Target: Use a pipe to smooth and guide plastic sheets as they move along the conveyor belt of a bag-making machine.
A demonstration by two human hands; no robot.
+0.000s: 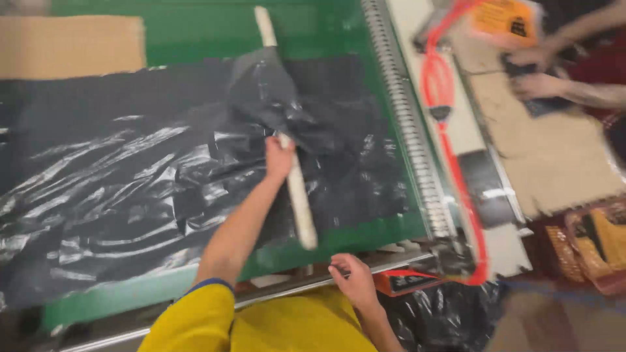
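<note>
Your left hand (pixel 279 158) sits just left of the frame's centre, closed around the long pale stick (pixel 293 182). You grip it near its middle, which keeps both ends balanced as it runs from the top centre down toward the lower middle. The black plastic sheet (pixel 117 189) is bunched around the upper part of the stick, just above your grip, so the stick seems to serve as a core or a lifter for the film. The rest of the sheet lies wrinkled and glossy across the left half of the frame.

Your right hand (pixel 352 277) rests low in the centre at the metal front edge (pixel 287 294) of the table, fingers curled; motion blur hides whether it pinches anything. It appears to brace you there.

The sheet lies on a green work surface (pixel 326 26) with a toothed metal rail (pixel 407 124) along its right side. A red cable (pixel 450 150) loops beside the rail. A cardboard piece (pixel 68 45) sits at upper left. At upper right, another person's hands (pixel 541 72) work on a tan surface (pixel 554 156).
</note>
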